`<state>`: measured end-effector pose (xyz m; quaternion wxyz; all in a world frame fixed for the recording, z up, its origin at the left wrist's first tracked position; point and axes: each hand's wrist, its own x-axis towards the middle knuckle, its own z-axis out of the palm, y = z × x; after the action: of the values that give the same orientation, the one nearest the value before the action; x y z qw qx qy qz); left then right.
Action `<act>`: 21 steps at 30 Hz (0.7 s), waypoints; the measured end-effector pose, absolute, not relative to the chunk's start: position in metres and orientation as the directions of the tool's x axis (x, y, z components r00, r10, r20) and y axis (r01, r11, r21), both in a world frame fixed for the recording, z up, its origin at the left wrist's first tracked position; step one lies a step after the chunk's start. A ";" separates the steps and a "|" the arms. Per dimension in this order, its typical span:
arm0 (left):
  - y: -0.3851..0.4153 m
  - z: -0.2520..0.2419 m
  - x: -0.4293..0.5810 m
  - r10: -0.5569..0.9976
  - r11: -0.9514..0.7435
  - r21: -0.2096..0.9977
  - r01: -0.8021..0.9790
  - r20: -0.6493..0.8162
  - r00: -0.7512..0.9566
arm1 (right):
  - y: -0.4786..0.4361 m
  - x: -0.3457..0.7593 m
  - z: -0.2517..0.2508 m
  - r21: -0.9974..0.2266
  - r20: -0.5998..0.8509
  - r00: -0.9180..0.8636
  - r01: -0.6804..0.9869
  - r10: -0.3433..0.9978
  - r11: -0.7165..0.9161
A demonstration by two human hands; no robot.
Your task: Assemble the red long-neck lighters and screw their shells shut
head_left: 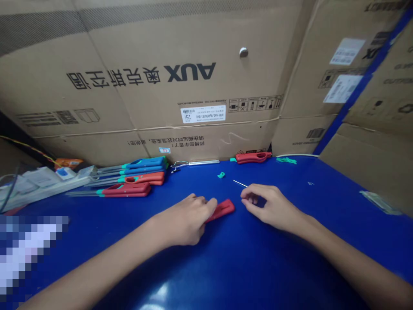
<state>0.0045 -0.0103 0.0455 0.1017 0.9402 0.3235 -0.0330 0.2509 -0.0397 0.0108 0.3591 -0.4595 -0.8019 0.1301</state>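
left hand grips red handle, right hand pinches thin rod; blue counter open nearside, cardboard bounding far edge.

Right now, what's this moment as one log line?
Left hand: holding red handle | Right hand: holding thin metal rod | Beyond hands: small green piece | Table, left: lighters

Left hand: back upward, fingers curled closed. Right hand: fingers bent toward thumb. Bare forearms converge toward the surface's far edge.
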 end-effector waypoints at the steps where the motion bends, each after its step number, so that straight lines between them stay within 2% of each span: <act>1: -0.012 0.048 0.002 0.604 -0.765 0.169 0.621 -0.144 0.784 | -0.040 0.250 0.010 -0.544 0.449 -0.326 0.639 0.832 0.544; 4: -0.018 0.049 -0.002 0.580 -0.764 0.220 0.606 -0.175 0.795 | -0.045 0.243 0.008 -0.561 0.428 -0.355 0.617 0.831 0.552; 7: -0.021 0.037 -0.003 0.509 -0.782 0.334 0.525 -0.141 0.849 | -0.050 0.236 0.007 -0.577 0.419 -0.388 0.585 0.821 0.571; 10: -0.022 0.016 -0.003 0.597 -0.702 0.456 0.547 -0.043 0.801 | -0.054 0.230 0.003 -0.598 0.424 -0.403 0.548 0.811 0.585; 13: -0.026 0.001 -0.003 0.645 -0.663 0.512 0.547 0.018 0.764 | -0.058 0.226 -0.003 -0.628 0.424 -0.413 0.508 0.806 0.590; 16: -0.029 -0.004 -0.003 0.596 -0.729 0.470 0.498 0.079 0.799 | -0.062 0.221 -0.008 -0.646 0.411 -0.438 0.480 0.800 0.594; 19: -0.028 -0.005 -0.006 0.598 -0.759 0.387 0.524 0.096 0.796 | -0.065 0.219 -0.012 -0.639 0.414 -0.459 0.469 0.786 0.610; 21: -0.028 -0.007 -0.008 0.603 -0.760 0.376 0.531 0.103 0.791 | -0.065 0.218 -0.013 -0.629 0.428 -0.464 0.464 0.776 0.624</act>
<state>-0.0081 -0.0278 -0.0074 0.1659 0.9316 0.3043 0.1097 0.2181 -0.0654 -0.0133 0.3575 -0.3747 -0.8270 0.2186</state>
